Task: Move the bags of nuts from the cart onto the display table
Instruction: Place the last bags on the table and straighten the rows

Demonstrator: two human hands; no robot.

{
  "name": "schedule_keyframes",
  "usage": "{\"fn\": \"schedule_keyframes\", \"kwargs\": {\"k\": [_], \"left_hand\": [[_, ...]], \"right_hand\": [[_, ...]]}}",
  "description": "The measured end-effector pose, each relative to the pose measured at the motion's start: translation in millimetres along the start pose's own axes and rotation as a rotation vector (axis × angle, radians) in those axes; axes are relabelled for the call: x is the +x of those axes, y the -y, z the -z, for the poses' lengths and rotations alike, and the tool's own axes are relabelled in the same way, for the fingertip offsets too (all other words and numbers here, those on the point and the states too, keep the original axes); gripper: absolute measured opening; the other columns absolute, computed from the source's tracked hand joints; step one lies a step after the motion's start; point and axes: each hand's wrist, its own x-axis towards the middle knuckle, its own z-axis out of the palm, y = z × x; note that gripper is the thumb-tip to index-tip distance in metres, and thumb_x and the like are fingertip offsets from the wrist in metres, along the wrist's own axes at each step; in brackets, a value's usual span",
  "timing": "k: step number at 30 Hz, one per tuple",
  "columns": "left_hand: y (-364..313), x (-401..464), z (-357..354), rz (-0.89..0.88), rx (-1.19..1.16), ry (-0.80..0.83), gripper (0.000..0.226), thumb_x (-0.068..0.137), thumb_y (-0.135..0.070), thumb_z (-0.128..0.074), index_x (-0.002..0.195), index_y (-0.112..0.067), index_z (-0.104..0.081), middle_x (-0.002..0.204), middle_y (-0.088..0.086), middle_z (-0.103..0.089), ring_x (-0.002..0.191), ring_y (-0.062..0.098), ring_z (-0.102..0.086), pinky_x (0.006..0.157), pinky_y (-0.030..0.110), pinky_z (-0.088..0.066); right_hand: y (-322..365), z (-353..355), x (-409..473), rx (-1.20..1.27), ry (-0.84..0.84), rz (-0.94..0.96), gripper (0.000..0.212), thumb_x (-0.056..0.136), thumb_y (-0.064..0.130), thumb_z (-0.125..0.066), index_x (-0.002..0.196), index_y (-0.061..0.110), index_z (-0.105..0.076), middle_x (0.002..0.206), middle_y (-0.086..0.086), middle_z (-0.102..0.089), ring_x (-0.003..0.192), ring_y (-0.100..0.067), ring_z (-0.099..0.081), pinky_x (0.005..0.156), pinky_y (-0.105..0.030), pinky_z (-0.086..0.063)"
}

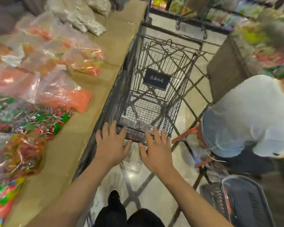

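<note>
My two arms are bare from the elbow down, with no sleeves on them. My left hand [111,145] and my right hand [156,152] have no gloves, no rings and no watch. The nails of my right hand look pale and shiny. Below I wear dark black trousers [126,217] and one black shoe [113,198] is showing

A single wide-angle view looks from the person's head, facing forward and steeply down. It sits close above both outstretched hands, with the cart [156,89] straight ahead, the table [82,125] running along the left edge, and the floor [138,177] below. The edges appear smeared, probably by motion.
</note>
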Motion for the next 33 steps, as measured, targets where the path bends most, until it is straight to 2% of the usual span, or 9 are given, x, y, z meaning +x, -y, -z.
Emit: {"fn": "schedule_keyframes", "kwargs": {"k": [6,15,18,22,25,27,29,31,33], "left_hand": [[1,67,-17,-0.045,0.014,0.118,0.064,0.099,-0.057,-0.039,0.155,-0.026,-0.037,0.167,0.017,-0.020,0.152,0.046,-0.016,0.116,0.068,-0.020],[-13,180,-55,-0.045,0.072,0.291,0.057,0.101,-0.051,-0.036,0.149,-0.021,-0.042,0.164,0.020,-0.023,0.150,0.045,-0.019,0.119,0.059,-0.019],[-14,220,-80,0.000,0.064,0.355,0.053,0.101,-0.047,-0.041,0.145,-0.018,-0.046,0.162,0.020,-0.026,0.147,0.044,-0.025,0.117,0.057,-0.024],[-19,272,-122,0.090,0.083,0.533,0.057,0.101,-0.052,-0.037,0.148,-0.019,-0.038,0.163,0.018,-0.020,0.145,0.040,-0.028,0.116,0.053,-0.029],[-14,299,-156,0.179,-0.033,0.676,0.051,0.106,-0.036,-0.041,0.152,-0.017,-0.031,0.166,0.018,-0.007,0.144,0.040,-0.036,0.112,0.051,-0.037],[-9,311,-180,0.276,-0.145,0.719,0.057,0.106,-0.026,-0.044,0.158,-0.017,-0.021,0.166,0.018,0.001,0.145,0.038,-0.034,0.117,0.045,-0.029],[0,324,-205,0.413,-0.207,0.720,0.079,0.104,-0.028,-0.052,0.163,-0.017,0.000,0.166,0.018,0.004,0.148,0.038,-0.025,0.118,0.041,-0.026],[10,332,-233,0.533,-0.254,0.700,0.093,0.097,-0.032,-0.063,0.162,-0.022,0.003,0.163,0.018,-0.010,0.139,0.038,-0.038,0.112,0.046,-0.041],[17,338,-253,0.616,-0.273,0.693,0.096,0.089,-0.036,-0.068,0.158,-0.032,-0.003,0.156,0.015,-0.024,0.126,0.039,-0.050,0.097,0.052,-0.054]], "right_hand": [[-9,-16,58,0.069,0.061,-0.051,0.070,0.102,0.060,-0.027,0.162,0.025,-0.029,0.173,-0.010,-0.011,0.158,-0.043,-0.002,0.125,-0.064,-0.012],[-72,-56,166,0.078,0.187,-0.103,0.060,0.105,0.052,-0.038,0.158,0.024,-0.038,0.168,-0.015,-0.027,0.155,-0.046,-0.015,0.123,-0.061,-0.020],[-104,-77,208,0.053,0.294,-0.152,0.059,0.105,0.050,-0.037,0.158,0.023,-0.037,0.166,-0.017,-0.031,0.153,-0.046,-0.021,0.122,-0.059,-0.024],[-138,-117,256,0.043,0.457,-0.163,0.061,0.105,0.054,-0.031,0.158,0.022,-0.035,0.161,-0.019,-0.037,0.150,-0.046,-0.028,0.122,-0.057,-0.027],[-149,-146,281,0.086,0.615,-0.167,0.061,0.107,0.049,-0.033,0.156,0.012,-0.036,0.154,-0.026,-0.044,0.145,-0.046,-0.036,0.122,-0.054,-0.030],[-154,-164,295,0.170,0.696,-0.203,0.048,0.107,0.035,-0.044,0.144,0.004,-0.048,0.141,-0.026,-0.055,0.137,-0.043,-0.047,0.114,-0.047,-0.037],[-156,-185,311,0.266,0.752,-0.306,0.035,0.106,0.024,-0.049,0.132,0.001,-0.056,0.119,-0.020,-0.065,0.122,-0.038,-0.061,0.096,-0.039,-0.048],[-154,-202,324,0.468,0.746,-0.517,0.032,0.104,0.024,-0.055,0.127,0.002,-0.058,0.105,-0.013,-0.066,0.098,-0.031,-0.068,0.077,-0.031,-0.049],[-151,-219,336,0.676,0.731,-0.749,0.043,0.104,0.027,-0.058,0.138,0.003,-0.051,0.117,-0.012,-0.066,0.084,-0.019,-0.061,0.071,-0.025,-0.045]]}}
